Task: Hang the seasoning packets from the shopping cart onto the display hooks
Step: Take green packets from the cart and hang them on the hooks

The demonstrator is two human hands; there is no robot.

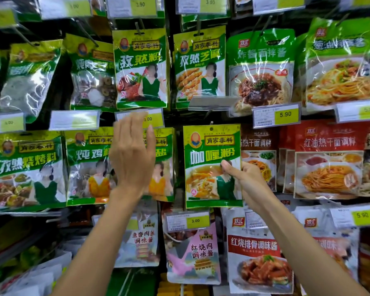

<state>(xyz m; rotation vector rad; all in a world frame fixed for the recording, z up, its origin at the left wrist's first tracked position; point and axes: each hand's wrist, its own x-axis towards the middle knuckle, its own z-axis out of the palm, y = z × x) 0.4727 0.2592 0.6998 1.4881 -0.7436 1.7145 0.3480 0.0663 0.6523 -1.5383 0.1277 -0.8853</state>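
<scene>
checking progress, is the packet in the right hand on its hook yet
Cannot tell: the packet is upright with its hole at the hook tip, but the right hand pinches it.

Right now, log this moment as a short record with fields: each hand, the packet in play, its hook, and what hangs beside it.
left: left hand held up in front of the display, fingers straight, holding nothing
right: right hand pinches the packet's right edge
packet: green and yellow curry packet, upright, front facing out
hook: hook tip just above the packet's punched hole; threaded or not, cannot tell
right neighbour: red noodle-sauce packets
below: price tag reading 3.00
</scene>
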